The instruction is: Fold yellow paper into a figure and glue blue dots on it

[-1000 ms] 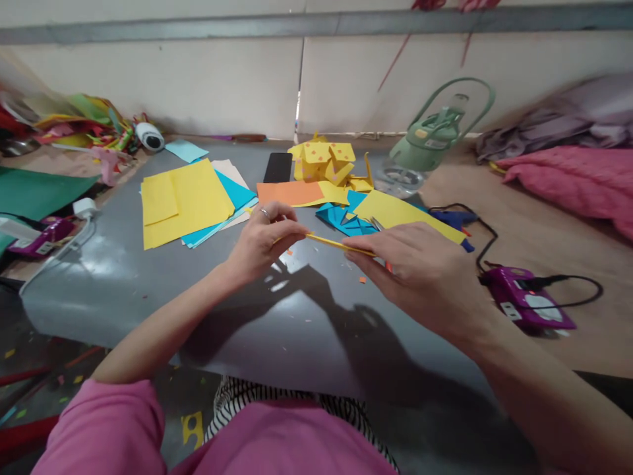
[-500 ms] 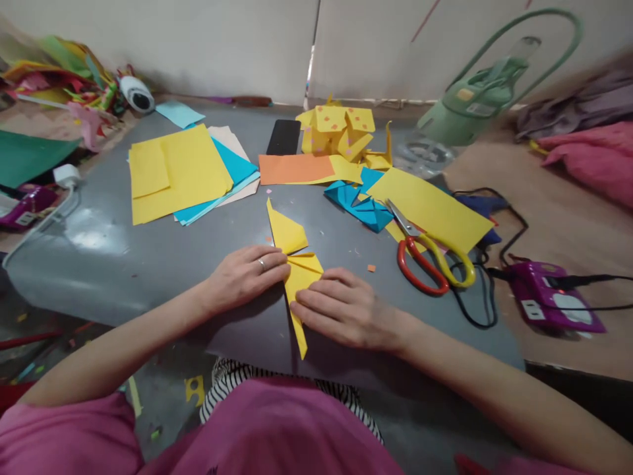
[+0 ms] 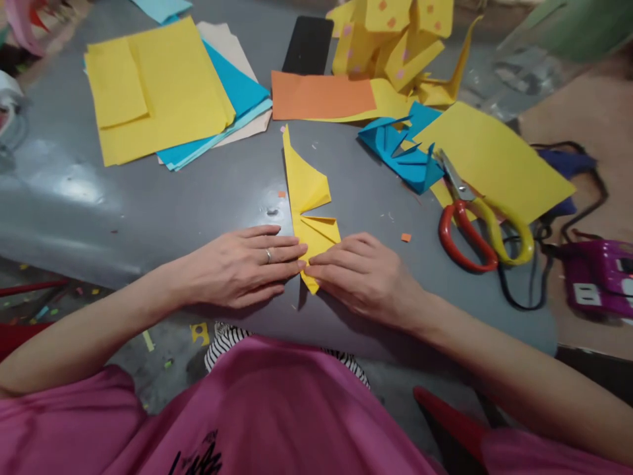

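Observation:
A folded piece of yellow paper (image 3: 306, 178) lies on the grey table, with a pointed upper end and a pleated fold on its right side. My left hand (image 3: 237, 267), a ring on one finger, lies flat with its fingers stretched out, their tips pressing the paper's lower left edge. From the other side my right hand (image 3: 368, 280) is closed on the lower end of the paper, fingertips pinched at a short folded tip. The underside of the paper is hidden. Beyond it sits a blue folded paper piece (image 3: 403, 155).
Scissors (image 3: 465, 204) with red and yellow handles lie at the right, on a yellow sheet (image 3: 499, 158). Yellow sheets (image 3: 182, 86) and blue sheets are stacked at the left. An orange strip (image 3: 324, 94), a black phone (image 3: 308, 46) and a spotted yellow paper model (image 3: 390, 46) stand behind.
The long lower point of the yellow paper has become shorter, its end now turned over under the right fingertips. Both hands have shifted down along the paper. The view has tilted down.

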A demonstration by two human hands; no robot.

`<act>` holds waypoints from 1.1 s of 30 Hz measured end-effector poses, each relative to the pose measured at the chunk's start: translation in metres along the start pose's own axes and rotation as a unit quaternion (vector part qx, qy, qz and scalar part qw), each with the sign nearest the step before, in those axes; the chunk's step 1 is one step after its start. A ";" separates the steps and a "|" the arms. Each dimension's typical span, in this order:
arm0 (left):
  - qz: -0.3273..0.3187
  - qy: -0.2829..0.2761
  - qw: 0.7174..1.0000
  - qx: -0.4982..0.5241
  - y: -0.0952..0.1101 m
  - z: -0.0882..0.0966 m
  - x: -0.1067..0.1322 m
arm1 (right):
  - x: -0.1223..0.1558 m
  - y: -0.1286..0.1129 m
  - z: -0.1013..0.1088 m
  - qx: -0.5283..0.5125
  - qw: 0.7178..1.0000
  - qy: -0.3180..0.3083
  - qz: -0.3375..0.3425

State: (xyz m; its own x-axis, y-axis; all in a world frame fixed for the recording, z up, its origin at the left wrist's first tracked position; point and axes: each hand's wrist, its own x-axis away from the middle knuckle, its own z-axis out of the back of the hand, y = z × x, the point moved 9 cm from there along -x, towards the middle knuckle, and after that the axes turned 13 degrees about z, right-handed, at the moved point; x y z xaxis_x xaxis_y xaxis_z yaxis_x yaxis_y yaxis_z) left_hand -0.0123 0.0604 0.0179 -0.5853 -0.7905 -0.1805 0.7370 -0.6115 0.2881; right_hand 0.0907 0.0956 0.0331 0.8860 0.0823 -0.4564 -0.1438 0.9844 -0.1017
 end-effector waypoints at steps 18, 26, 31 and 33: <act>-0.005 0.033 0.999 -0.003 -0.002 -0.003 0.008 | -0.001 0.040 -0.023 -0.055 0.972 -0.034 -0.225; -0.005 0.031 0.999 -0.025 -0.001 -0.005 0.007 | 0.000 0.037 -0.013 -0.066 0.978 -0.005 -0.198; -0.004 0.032 0.999 -0.037 -0.001 -0.007 0.008 | 0.019 0.041 0.015 -0.046 0.975 0.008 -0.216; 0.001 0.032 0.999 -0.034 -0.002 -0.006 0.009 | 0.027 0.043 0.019 -0.047 0.976 -0.005 -0.214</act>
State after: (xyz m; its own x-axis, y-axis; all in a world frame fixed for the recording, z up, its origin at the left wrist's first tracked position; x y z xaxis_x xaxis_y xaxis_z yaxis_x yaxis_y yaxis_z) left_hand -0.0167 0.0542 0.0100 -0.5623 -0.7914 -0.2397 0.7613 -0.6086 0.2236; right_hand 0.1166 0.1435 0.0333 0.8779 -0.3308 -0.3463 0.2007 0.9107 -0.3610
